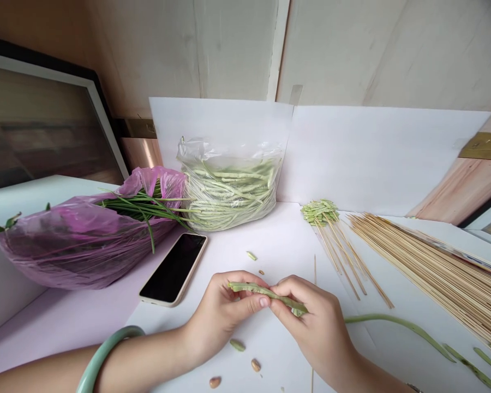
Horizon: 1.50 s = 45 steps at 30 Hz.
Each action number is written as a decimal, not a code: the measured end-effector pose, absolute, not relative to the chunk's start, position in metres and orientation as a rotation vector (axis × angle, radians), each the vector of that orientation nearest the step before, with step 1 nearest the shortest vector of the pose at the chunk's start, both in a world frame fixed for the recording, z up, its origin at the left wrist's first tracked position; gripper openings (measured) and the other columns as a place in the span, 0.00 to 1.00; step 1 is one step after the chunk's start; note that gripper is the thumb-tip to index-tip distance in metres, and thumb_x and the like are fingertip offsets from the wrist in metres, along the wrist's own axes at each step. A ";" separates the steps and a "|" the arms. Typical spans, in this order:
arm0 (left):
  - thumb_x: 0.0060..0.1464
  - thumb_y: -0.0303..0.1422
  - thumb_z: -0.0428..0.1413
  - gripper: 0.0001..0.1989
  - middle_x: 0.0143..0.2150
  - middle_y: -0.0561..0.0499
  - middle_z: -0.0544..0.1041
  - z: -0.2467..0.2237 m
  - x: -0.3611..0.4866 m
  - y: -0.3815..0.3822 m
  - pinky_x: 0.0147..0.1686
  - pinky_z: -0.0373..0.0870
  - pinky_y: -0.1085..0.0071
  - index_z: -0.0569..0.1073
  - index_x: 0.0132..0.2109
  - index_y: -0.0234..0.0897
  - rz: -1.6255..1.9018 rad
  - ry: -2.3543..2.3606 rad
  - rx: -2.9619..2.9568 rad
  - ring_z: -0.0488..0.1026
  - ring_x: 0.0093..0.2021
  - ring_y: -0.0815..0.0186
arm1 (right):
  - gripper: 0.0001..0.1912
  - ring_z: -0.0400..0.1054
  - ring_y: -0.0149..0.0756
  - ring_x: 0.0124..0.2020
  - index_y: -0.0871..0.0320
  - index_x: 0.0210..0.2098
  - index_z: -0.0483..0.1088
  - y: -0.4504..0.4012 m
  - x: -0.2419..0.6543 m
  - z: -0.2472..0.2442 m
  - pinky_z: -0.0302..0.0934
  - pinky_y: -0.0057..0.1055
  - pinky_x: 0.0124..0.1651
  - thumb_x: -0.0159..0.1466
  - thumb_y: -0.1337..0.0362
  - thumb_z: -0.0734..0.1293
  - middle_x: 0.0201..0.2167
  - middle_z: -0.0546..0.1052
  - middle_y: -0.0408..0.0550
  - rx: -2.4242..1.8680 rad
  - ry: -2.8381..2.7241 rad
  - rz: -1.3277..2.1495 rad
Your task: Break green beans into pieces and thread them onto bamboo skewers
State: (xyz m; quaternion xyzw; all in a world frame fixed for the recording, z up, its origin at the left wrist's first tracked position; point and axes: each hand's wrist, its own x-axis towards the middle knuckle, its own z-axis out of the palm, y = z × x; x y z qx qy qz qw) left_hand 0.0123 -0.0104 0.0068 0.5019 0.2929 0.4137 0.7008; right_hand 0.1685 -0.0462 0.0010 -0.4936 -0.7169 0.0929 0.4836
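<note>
Between my two hands a length of green long bean is stretched sideways above the white table. My left hand, with a pale green bangle on its wrist, pinches the bean between thumb and fingers. The thumb and fingertips of my right hand close on the bean's other part, partly covering it. A single bamboo skewer runs under my right hand. Loose bean seeds and a short bean piece lie below my hands. Just right of my right hand stretches another long bean.
A clear bag of long beans stands at the back, beside a purple bag of green stalks. A phone lies front left. To the right are skewers threaded with bean pieces, a pile of bare skewers and more beans.
</note>
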 end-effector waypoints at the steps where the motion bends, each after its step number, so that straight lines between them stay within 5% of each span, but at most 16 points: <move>1: 0.41 0.33 0.67 0.10 0.29 0.50 0.79 0.008 0.014 -0.011 0.37 0.66 0.70 0.78 0.32 0.33 0.919 0.638 1.096 0.73 0.32 0.66 | 0.09 0.62 0.28 0.18 0.57 0.22 0.67 -0.047 0.168 0.003 0.56 0.22 0.21 0.58 0.70 0.64 0.18 0.70 0.40 -1.205 -1.748 0.219; 8: 0.41 0.34 0.68 0.09 0.27 0.52 0.75 0.012 0.021 -0.015 0.37 0.65 0.70 0.79 0.29 0.35 0.956 0.613 1.061 0.70 0.32 0.67 | 0.11 0.58 0.26 0.17 0.57 0.19 0.62 -0.050 0.165 0.006 0.53 0.22 0.20 0.57 0.70 0.64 0.16 0.66 0.39 -1.211 -1.695 0.233; 16: 0.43 0.36 0.66 0.09 0.28 0.56 0.64 0.013 0.017 -0.014 0.35 0.63 0.73 0.77 0.26 0.36 0.951 0.486 1.020 0.64 0.30 0.71 | 0.08 0.61 0.28 0.19 0.58 0.23 0.69 -0.048 0.165 0.011 0.56 0.22 0.22 0.58 0.68 0.64 0.18 0.70 0.40 -1.167 -1.747 0.505; 21: 0.47 0.35 0.64 0.10 0.27 0.56 0.65 0.014 0.016 -0.016 0.36 0.63 0.71 0.75 0.25 0.34 0.881 0.413 1.009 0.66 0.29 0.70 | 0.16 0.60 0.29 0.21 0.58 0.18 0.65 -0.047 0.168 0.012 0.55 0.24 0.24 0.62 0.64 0.63 0.17 0.66 0.40 -1.123 -1.767 0.806; 31: 0.43 0.38 0.66 0.13 0.22 0.55 0.67 0.012 0.015 -0.021 0.30 0.66 0.70 0.74 0.25 0.32 0.772 0.367 0.959 0.71 0.22 0.69 | 0.15 0.67 0.29 0.21 0.60 0.21 0.74 -0.043 0.174 0.010 0.64 0.28 0.29 0.57 0.55 0.71 0.20 0.71 0.42 -0.812 -1.412 1.653; 45: 0.39 0.38 0.68 0.15 0.22 0.52 0.72 0.010 0.012 -0.021 0.27 0.71 0.69 0.73 0.24 0.31 0.633 0.287 0.948 0.76 0.25 0.64 | 0.15 0.65 0.27 0.18 0.65 0.20 0.75 -0.040 0.181 0.013 0.60 0.26 0.24 0.55 0.58 0.73 0.17 0.72 0.46 -0.747 -1.481 1.902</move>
